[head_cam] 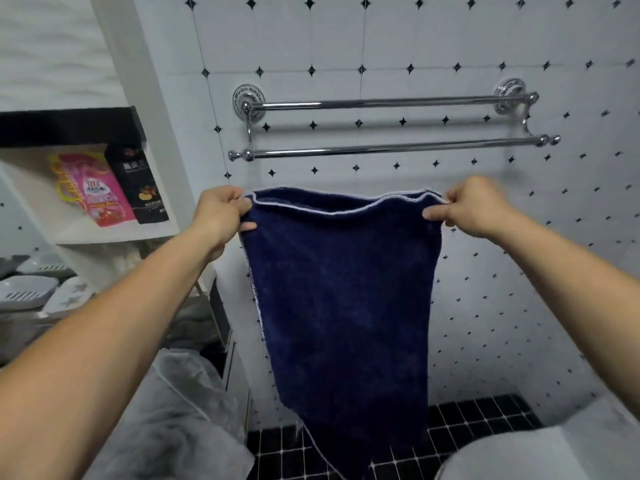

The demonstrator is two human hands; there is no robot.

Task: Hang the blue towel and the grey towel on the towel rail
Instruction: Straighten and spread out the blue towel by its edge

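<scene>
The dark blue terry towel with pale piped edging (343, 299) is held up in front of the wall, doubled over, its top edge stretched between both hands and its lower end hanging down towards six o'clock over the black mosaic floor tiles (478, 424). Its upper left corner is pinched in the left hand (220, 213), fingers curled closed over the fabric with the thumb pressed on the front. Its upper right corner is gripped likewise by the right hand (472, 206), closed on the edging. The towel is not touching the rail. At twelve o'clock from the towel, the chrome double-bar towel rail (391, 145) is fixed to the white wall tiles with small black diamond insets (381, 39), both bars bare. At nine to ten o'clock, a white shelf unit (114, 233) is seen, with a pink printed pouch (95, 192) and a black pouch (138, 181) leaning together on it. At eight o'clock, grey and white plastic dishes (31, 289) are stacked. At seven o'clock, a pale grey fluffy cloth (173, 427) is lying, blurred; whether this is the grey towel cannot be told.
</scene>
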